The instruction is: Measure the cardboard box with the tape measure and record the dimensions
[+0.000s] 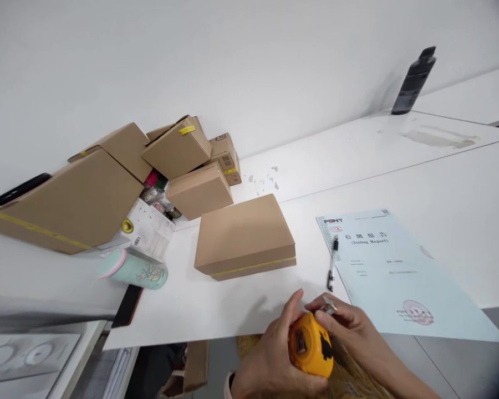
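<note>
- Head view: a yellow tape measure point(311, 346) is in the person's hands, just in front of the near edge of the white table point(183, 310).
- The left hand point(270, 354) curls around the case, thumb along the top and fingers beneath; a pale band point(228, 384) circles its wrist.
- The right hand point(353, 327), just beside the case, pinches a small shiny piece point(328, 305) between thumb and fingers; its details are too small to tell.
- Beyond the left hand lies 1 cardboard box point(245, 235), closed, with a yellow strip along its near side.
- Beyond the right hand is a pale blue report point(399, 282), its near corner overhanging the table; 1 pen point(332, 263) crosses its left edge.
- Farther left are a mint cup point(143, 272) with a pink lid, a white carton point(152, 230) with an avocado picture, and piled boxes point(202, 191).
- At far right, 1 dark bottle point(413, 83) stands near the wall point(295, 66).
</note>
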A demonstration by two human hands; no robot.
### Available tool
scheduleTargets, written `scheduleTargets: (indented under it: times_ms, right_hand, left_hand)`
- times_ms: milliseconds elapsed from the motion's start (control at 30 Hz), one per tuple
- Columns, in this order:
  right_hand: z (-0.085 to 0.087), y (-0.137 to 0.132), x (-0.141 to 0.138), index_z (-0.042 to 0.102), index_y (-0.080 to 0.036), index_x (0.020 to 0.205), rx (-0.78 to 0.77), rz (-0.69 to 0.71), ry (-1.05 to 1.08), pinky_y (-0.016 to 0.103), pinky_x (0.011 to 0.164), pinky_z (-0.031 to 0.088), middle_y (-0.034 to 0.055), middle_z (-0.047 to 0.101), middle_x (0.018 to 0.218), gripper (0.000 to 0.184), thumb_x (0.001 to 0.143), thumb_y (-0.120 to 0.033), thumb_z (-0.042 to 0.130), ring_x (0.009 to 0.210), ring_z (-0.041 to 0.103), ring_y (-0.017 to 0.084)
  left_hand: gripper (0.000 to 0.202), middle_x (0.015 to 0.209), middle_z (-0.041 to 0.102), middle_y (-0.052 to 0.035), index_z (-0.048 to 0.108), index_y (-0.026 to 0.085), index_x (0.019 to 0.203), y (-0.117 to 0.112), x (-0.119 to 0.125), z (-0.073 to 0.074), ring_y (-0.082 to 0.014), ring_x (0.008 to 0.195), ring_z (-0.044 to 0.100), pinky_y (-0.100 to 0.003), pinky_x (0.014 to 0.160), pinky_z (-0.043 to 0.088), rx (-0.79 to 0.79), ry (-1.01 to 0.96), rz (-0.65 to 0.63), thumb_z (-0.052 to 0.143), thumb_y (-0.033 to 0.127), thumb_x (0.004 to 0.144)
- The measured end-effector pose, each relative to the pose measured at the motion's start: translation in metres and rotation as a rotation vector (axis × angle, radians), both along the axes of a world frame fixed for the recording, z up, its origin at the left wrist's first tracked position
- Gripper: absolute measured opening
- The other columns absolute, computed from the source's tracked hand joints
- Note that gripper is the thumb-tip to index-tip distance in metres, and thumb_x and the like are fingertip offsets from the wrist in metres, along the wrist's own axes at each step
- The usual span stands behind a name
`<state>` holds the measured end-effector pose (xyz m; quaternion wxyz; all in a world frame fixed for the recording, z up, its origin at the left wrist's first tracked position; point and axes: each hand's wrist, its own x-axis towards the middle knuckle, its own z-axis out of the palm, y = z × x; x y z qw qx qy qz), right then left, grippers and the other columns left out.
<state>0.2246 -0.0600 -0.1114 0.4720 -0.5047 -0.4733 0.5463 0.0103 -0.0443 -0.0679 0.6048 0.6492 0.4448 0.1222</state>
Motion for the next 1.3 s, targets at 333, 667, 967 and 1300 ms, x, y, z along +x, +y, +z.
scheduleTargets:
  times_ms: [333, 667, 967, 1300]
  right_hand:
    - [-0.023, 0.084, 0.071, 0.056, -0.023, 0.100, -0.119, -0.255, -1.097, 0.031, 0.052, 0.035, 0.0055, 0.067, 0.066, 0.041, 0.095, -0.063, 0.051, 0.058, 0.063, 0.027]
    - [-0.022, 0.102, 0.102, 0.069, -0.021, 0.114, -0.064, -0.114, -0.310, 0.040, 0.069, 0.055, 0.0068, 0.076, 0.078, 0.034, 0.094, -0.045, 0.055, 0.070, 0.070, 0.025]
    - [-0.005, 0.062, 0.116, 0.064, -0.026, 0.096, 0.008, -0.386, 0.154, 0.043, 0.076, 0.058, 0.0036, 0.077, 0.077, 0.038, 0.082, -0.059, 0.079, 0.074, 0.072, 0.024]
    - [-0.041, 0.088, 0.080, 0.072, -0.021, 0.115, -0.101, -0.288, -0.089, 0.038, 0.078, 0.056, 0.0105, 0.077, 0.105, 0.056, 0.081, -0.066, 0.075, 0.092, 0.071, 0.025]
  left_hand:
    - [0.081, 0.143, 0.061, -0.0138, 0.039, 0.020, 0.158, 0.028, -0.020, -0.028, -0.0320, 0.132, 0.056, -0.051, 0.116, 0.042, 0.556, 0.379, 0.106, 0.060, 0.016, 0.079]
    - [0.076, 0.154, 0.054, -0.0153, 0.042, 0.018, 0.157, 0.053, -0.034, -0.073, -0.0339, 0.142, 0.051, -0.053, 0.117, 0.041, 0.745, 0.668, 0.074, 0.057, 0.017, 0.083]
    - [0.049, 0.149, 0.061, -0.0147, 0.049, 0.018, 0.150, 0.025, 0.014, -0.053, -0.0297, 0.144, 0.051, -0.051, 0.121, 0.041, 1.032, 0.367, -0.069, 0.050, 0.024, 0.102]
    - [0.093, 0.172, 0.025, -0.0219, 0.019, 0.004, 0.163, 0.044, 0.117, -0.072, -0.0314, 0.163, 0.010, -0.052, 0.133, 0.007, 0.879, 0.326, -0.523, 0.053, 0.062, 0.100]
